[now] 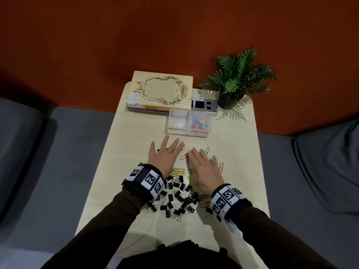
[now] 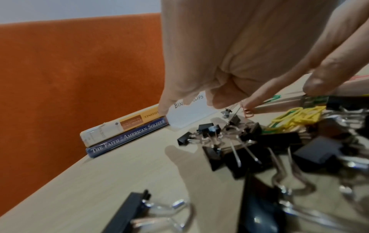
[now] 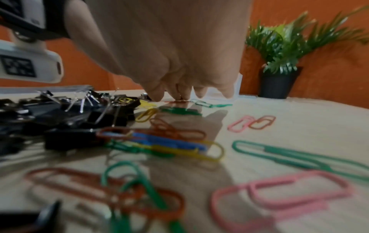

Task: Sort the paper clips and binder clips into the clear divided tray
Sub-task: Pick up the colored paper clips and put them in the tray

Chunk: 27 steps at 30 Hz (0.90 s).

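A big heap of black binder clips (image 1: 177,199) was piled on the table (image 1: 240,152) nearest the person, between the two wrists. Loose colored paper clips (image 1: 179,171) were scattered just past the heap and off to the right. Both hands were held flat with fingers spread, and nothing was gripped. The left hand (image 1: 165,155) was kept low over one small black clip, and the fingers of the right hand (image 1: 202,169) were pressed down on a red paper clip (image 1: 184,156). Farther back, the clear divided tray (image 1: 188,122) was set, its left box marked for binder clips and bare, its right box already dotted with paper clips. One clip should probably be slid free and pinched alone, so no tangled neighbors are dragged along. Behind it, books (image 1: 161,92) and a plant (image 1: 238,74) were seen.
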### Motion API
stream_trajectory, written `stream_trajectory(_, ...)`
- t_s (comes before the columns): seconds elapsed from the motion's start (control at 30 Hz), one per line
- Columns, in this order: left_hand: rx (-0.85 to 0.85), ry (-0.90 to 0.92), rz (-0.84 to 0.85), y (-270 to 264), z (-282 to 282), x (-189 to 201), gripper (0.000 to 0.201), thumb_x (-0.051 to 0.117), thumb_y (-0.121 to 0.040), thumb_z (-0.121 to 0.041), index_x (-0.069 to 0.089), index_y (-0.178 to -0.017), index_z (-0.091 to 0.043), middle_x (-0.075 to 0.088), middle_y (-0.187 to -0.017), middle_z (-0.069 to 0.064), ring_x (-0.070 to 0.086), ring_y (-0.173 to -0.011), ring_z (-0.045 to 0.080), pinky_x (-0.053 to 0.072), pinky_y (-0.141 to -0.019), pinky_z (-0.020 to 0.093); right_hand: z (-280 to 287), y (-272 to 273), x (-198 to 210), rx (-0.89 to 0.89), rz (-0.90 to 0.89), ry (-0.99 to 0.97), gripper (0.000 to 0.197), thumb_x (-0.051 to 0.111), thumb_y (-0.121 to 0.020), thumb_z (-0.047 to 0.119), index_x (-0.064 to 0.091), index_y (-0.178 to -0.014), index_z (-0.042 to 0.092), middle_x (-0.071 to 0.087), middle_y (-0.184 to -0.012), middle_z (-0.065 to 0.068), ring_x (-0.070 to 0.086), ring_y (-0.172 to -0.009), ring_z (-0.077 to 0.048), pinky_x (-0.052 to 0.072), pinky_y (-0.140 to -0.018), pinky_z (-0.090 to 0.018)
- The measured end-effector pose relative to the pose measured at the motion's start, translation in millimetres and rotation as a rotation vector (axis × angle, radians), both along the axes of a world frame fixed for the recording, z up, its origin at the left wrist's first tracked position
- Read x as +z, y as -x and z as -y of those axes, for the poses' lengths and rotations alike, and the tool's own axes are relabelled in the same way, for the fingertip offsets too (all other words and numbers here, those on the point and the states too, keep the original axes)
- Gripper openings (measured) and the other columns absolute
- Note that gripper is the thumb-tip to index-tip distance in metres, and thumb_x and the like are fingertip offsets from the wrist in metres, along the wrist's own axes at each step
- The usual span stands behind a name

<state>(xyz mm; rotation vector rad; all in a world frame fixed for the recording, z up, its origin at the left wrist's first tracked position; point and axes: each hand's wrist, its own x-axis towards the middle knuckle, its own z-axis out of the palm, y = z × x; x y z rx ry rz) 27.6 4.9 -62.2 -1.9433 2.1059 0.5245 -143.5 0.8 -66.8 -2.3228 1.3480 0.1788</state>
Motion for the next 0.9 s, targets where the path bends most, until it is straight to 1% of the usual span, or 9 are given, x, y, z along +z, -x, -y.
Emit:
stream_trajectory(0.13, -0.059, -0.030, 0.076, 5.4, 2.1, -0.8, 0.084, 0.041, -0.088, 0.001, -0.007, -0.151, -0.030, -0.007, -0.162, -0.011, -0.014, -0.150, 0.026, 0.005, -0.115, 0.064, -6.0, -5.8, -9.7, 0.025, -0.059, -0.021, 0.056, 0.030, -0.096, 0.025, 0.002, -0.144, 0.020, 0.002, -0.157, 0.002, -0.002, -0.143, -0.020, 0.000, -0.113, -0.056)
stream_trajectory(0.27, 0.070, -0.038, 0.064, -15.2, -4.3, 7.6, 0.085, 0.042, -0.087, 0.002, -0.004, -0.151, -0.030, -0.005, -0.162, -0.011, -0.015, -0.149, 0.027, 0.000, -0.115, 0.065, -4.0, 16.8, -5.5, -0.035, -0.044, -0.002, 0.054, 0.027, -0.096, 0.030, 0.004, -0.144, 0.024, 0.000, -0.156, 0.006, -0.003, -0.143, -0.020, -0.001, -0.113, -0.058)
stream_trajectory(0.37, 0.097, 0.012, -0.006, -20.4, -23.1, 21.7, 0.088, 0.049, -0.086, 0.002, -0.002, -0.152, -0.028, -0.004, -0.163, -0.009, -0.014, -0.149, 0.027, 0.001, -0.114, 0.066, -15.5, 14.5, 2.6, 0.193, -0.017, -0.017, 0.058, 0.014, -0.088, 0.042, -0.001, -0.143, 0.030, -0.009, -0.149, 0.011, -0.010, -0.140, -0.017, -0.011, -0.109, -0.055)
stream_trajectory(0.43, 0.075, 0.016, -0.041, -16.0, -40.6, 26.8, 0.088, 0.048, -0.085, 0.004, 0.000, -0.152, -0.027, -0.002, -0.163, -0.009, -0.013, -0.150, 0.025, 0.001, -0.114, 0.066, -23.4, 9.1, -0.8, 0.328, -0.064, -0.014, 0.060, 0.008, -0.086, 0.049, -0.004, -0.142, 0.032, -0.009, -0.149, 0.012, -0.012, -0.139, -0.016, -0.017, -0.105, -0.053)
stream_trajectory(0.47, 0.075, 0.005, -0.051, -14.1, -49.4, 26.8, 0.087, 0.047, -0.085, 0.005, 0.000, -0.152, -0.027, -0.002, -0.163, -0.009, -0.013, -0.150, 0.025, 0.000, -0.115, 0.066, -23.9, 9.8, -3.9, 0.328, -0.087, -0.008, 0.060, 0.007, -0.087, 0.051, -0.004, -0.142, 0.031, -0.008, -0.149, 0.011, -0.011, -0.140, -0.017, -0.019, -0.105, -0.053)
stream_trajectory(0.6, 0.156, -0.009, -0.083, -11.9, -76.7, 24.4, 0.090, 0.044, -0.083, 0.009, -0.001, -0.152, -0.025, -0.001, -0.163, -0.009, -0.012, -0.150, 0.025, 0.001, -0.114, 0.067, -18.6, 22.1, 0.0, 0.103, -0.035, 0.004, 0.067, 0.001, -0.083, 0.059, 0.003, -0.143, 0.029, -0.003, -0.148, 0.011, -0.007, -0.141, -0.016, -0.019, -0.105, -0.053)
stream_trajectory(0.7, 0.070, -0.004, -0.123, 4.7, -91.2, 26.4, 0.091, 0.044, -0.080, 0.013, 0.003, -0.152, -0.023, 0.001, -0.163, -0.008, -0.011, -0.150, 0.023, -0.002, -0.115, 0.065, -27.5, 11.5, 4.1, 0.160, 0.004, -0.006, 0.067, 0.004, -0.084, 0.060, 0.007, -0.143, 0.029, 0.001, -0.151, 0.011, -0.009, -0.140, -0.013, -0.020, -0.105, -0.053)
stream_trajectory(0.8, -0.069, -0.035, -0.107, 23.9, -101.0, 24.1, 0.081, 0.045, -0.086, 0.003, 0.004, -0.152, -0.022, 0.001, -0.163, -0.007, -0.010, -0.150, 0.020, -0.004, -0.115, 0.065, -29.9, 9.1, -2.9, 0.148, -0.003, -0.047, 0.069, 0.000, -0.083, 0.059, 0.008, -0.144, 0.029, 0.007, -0.155, 0.009, -0.008, -0.141, -0.011, -0.018, -0.107, -0.055)
stream_trajectory(0.9, -0.077, -0.081, -0.037, 22.4, -102.8, 20.1, 0.080, 0.044, -0.090, -0.005, -0.002, -0.152, -0.024, -0.005, -0.162, -0.009, -0.013, -0.150, 0.021, -0.005, -0.114, 0.066, -21.8, 28.4, -1.7, 0.054, 0.000, -0.044, 0.069, -0.004, -0.081, 0.056, 0.007, -0.144, 0.029, 0.006, -0.155, 0.009, -0.010, -0.138, -0.009, -0.015, -0.110, -0.057)
